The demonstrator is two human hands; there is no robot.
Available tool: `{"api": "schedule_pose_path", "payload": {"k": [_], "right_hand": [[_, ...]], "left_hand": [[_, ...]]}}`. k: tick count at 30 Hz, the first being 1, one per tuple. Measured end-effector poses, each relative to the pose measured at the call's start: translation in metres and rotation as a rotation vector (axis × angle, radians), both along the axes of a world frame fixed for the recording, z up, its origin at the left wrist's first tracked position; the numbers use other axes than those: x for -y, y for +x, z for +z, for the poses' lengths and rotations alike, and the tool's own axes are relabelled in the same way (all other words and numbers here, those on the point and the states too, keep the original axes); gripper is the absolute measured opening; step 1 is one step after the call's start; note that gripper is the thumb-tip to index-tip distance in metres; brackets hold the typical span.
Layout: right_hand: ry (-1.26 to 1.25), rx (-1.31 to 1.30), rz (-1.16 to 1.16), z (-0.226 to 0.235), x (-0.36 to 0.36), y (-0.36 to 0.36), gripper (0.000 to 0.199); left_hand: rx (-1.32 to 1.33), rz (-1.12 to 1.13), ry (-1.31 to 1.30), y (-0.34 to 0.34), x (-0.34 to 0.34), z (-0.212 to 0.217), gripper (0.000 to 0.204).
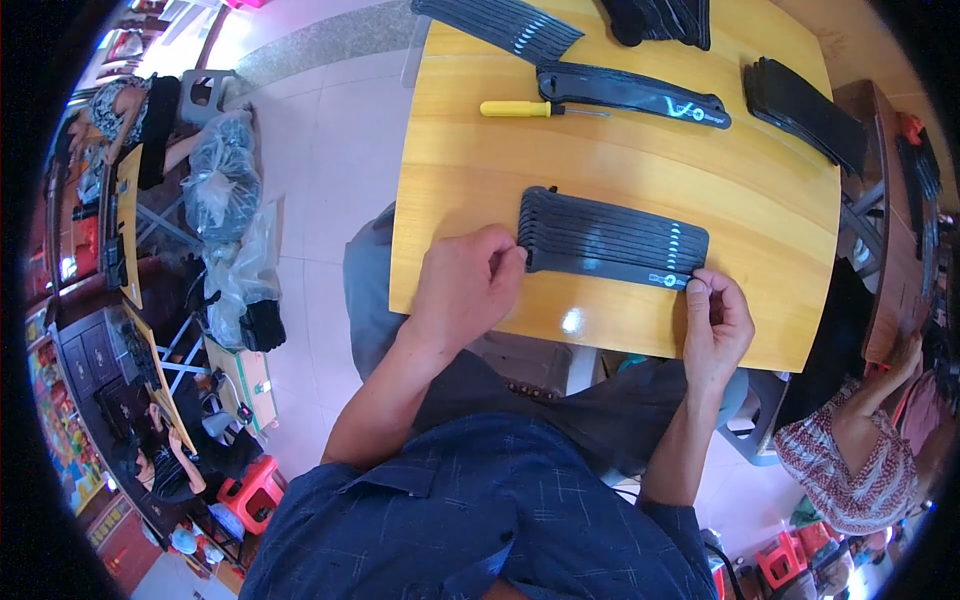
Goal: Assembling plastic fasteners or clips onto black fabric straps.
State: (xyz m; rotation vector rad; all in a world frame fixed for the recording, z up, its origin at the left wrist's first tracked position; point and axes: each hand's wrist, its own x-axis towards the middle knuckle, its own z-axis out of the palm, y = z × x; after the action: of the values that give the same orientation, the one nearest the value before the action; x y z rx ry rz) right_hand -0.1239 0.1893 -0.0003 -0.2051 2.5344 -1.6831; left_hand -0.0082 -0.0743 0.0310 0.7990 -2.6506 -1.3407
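Note:
A fanned row of overlapping black straps (pixel 610 232) lies on the wooden table (pixel 460 170) in front of me. The nearest strap shows a white printed label near its right end. My left hand (pixel 470 275) is closed in a pinch at the left end of that nearest strap. At its right end, thumb and fingers of my right hand (pixel 718 315) pinch the corner. Farther back lies a bundle of black straps (pixel 630 92) with a white mark on top. Just left of it rests a screwdriver (pixel 520 108) with a yellow handle.
Another fanned row of straps (pixel 500 25) lies at the far left of the tabletop. A stack of black strips (pixel 805 110) is at the right edge, more black pieces (pixel 660 20) at the back. Plastic bags (pixel 222 180) stand on the floor at left. Other people sit at both sides.

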Motion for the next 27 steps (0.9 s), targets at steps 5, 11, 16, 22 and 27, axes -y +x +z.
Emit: {"api": "schedule_pose_path", "payload": {"k": [5,11,16,22,27], "right_hand": [[-0.006,0.02,-0.002,0.0008,0.0012,0.0006,0.007],[-0.005,-0.001,0.004,-0.0022,-0.0008,0.001,0.007],[0.004,0.006,0.013,-0.0002,0.003,0.0017,0.008],[0.043,-0.003,0.007,0.0035,0.0038,0.0006,0.008],[0.079,-0.029,0.015,0.0034,0.0044,0.0007,0.008]], "left_hand": [[0.004,0.007,0.024,0.0005,-0.0001,-0.0007,0.016],[-0.007,0.023,0.033,0.0001,-0.0012,-0.0036,0.016],[-0.006,0.022,0.032,0.0016,0.0003,-0.0018,0.016],[-0.032,0.004,0.035,0.0009,0.0006,-0.0038,0.016],[-0.048,0.014,0.033,0.0021,0.0007,-0.0051,0.016]]}}
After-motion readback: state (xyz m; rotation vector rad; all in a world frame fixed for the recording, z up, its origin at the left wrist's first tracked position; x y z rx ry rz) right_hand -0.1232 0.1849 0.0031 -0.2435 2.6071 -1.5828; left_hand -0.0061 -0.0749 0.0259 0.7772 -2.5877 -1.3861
